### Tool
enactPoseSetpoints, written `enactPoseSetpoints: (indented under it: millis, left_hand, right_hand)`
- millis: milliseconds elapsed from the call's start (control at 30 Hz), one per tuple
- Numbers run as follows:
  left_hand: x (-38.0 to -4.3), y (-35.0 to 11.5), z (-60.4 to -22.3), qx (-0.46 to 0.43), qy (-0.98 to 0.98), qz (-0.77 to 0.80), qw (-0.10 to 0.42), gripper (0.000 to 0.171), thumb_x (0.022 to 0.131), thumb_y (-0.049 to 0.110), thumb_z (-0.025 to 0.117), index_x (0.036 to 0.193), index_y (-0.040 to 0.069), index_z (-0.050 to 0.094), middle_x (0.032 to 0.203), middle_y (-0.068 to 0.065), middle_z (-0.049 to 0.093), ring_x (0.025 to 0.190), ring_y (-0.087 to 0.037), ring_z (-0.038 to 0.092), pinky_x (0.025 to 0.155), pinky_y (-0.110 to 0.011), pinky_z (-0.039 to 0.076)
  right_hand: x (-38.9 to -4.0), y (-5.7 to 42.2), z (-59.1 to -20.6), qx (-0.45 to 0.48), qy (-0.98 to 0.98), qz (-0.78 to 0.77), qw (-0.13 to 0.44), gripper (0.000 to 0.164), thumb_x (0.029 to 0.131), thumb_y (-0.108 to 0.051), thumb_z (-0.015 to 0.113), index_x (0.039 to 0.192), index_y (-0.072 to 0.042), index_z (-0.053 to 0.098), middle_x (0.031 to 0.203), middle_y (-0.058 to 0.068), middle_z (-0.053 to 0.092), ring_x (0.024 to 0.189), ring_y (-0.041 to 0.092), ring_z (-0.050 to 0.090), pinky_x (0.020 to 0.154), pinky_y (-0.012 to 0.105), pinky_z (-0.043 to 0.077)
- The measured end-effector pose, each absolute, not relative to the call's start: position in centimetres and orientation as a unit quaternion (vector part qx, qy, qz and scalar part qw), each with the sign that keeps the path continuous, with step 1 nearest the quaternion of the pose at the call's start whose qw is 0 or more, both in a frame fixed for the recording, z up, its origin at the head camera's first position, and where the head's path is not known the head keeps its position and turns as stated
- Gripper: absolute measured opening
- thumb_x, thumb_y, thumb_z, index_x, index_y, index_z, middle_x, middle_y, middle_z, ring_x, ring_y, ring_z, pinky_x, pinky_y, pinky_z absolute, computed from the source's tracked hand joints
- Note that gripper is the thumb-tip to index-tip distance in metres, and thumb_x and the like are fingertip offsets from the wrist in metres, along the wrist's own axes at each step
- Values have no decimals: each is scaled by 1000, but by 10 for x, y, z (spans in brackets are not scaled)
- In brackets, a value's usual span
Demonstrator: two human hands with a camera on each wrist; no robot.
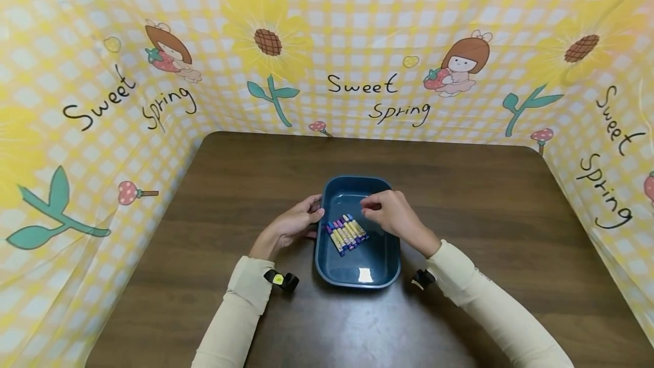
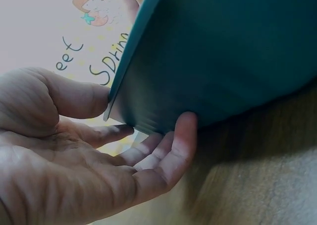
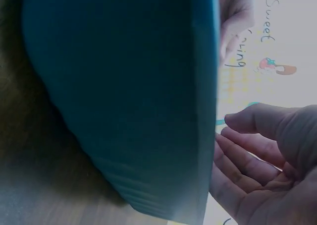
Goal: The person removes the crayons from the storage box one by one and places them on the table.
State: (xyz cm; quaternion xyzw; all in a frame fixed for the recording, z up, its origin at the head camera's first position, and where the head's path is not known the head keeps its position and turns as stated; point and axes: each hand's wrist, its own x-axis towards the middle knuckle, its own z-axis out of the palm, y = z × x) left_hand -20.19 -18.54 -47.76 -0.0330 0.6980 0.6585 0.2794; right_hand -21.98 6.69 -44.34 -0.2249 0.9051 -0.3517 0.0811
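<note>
A row of several crayons [image 1: 347, 234] with yellowish wrappers and blue or purple ends lies side by side in the deep blue tray [image 1: 357, 271], toward its left wall. My left hand [image 1: 295, 221] holds the tray's left side. In the left wrist view its thumb [image 2: 84, 97] is at the rim, and the fingers [image 2: 184, 136] reach below against the outer wall. Over the tray's right part hovers my right hand [image 1: 390, 213], to the upper right of the crayons. Its thumb and loosely bent fingers stand apart; the tray wall hides some fingertips in the right wrist view.
The tray stands on a dark wooden table [image 1: 245, 169]. A yellow checked cloth [image 1: 357, 27] with flowers and lettering rises behind the table and along both sides. Black wrist cameras [image 1: 282, 280] sit at both sleeve cuffs.
</note>
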Motion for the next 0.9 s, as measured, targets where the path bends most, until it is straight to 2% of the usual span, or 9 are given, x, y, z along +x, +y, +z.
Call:
enactPoseSetpoints:
  millis: [167,500,900]
  left_hand:
    - [-200,-186,-478,-21,691,666,281,52,111,12,35,160,10,21,156,-21,37,128,-36,53,100,-54,51]
    - [-199,-186,-474,-18,698,658,283,54,110,10,38,161,13,22,157,-19,37,131,-36,50,103,-55,48]
    - [-197,-185,-476,-25,700,659,274,52,110,12,37,161,13,23,159,-17,37,131,-35,51,103,-52,49]
  right_hand:
    - [-223,61,-449,-232,906,-335,111,23,94,-10,71,114,1,76,108,14,77,91,20,72,80,36,61]
    - [-226,55,-457,-252,912,-305,111,21,92,-6,72,110,4,76,105,17,77,94,24,74,81,39,61]
    - [-225,46,-462,-224,920,-281,155,17,92,-2,72,107,3,77,105,16,76,91,22,73,80,38,61]
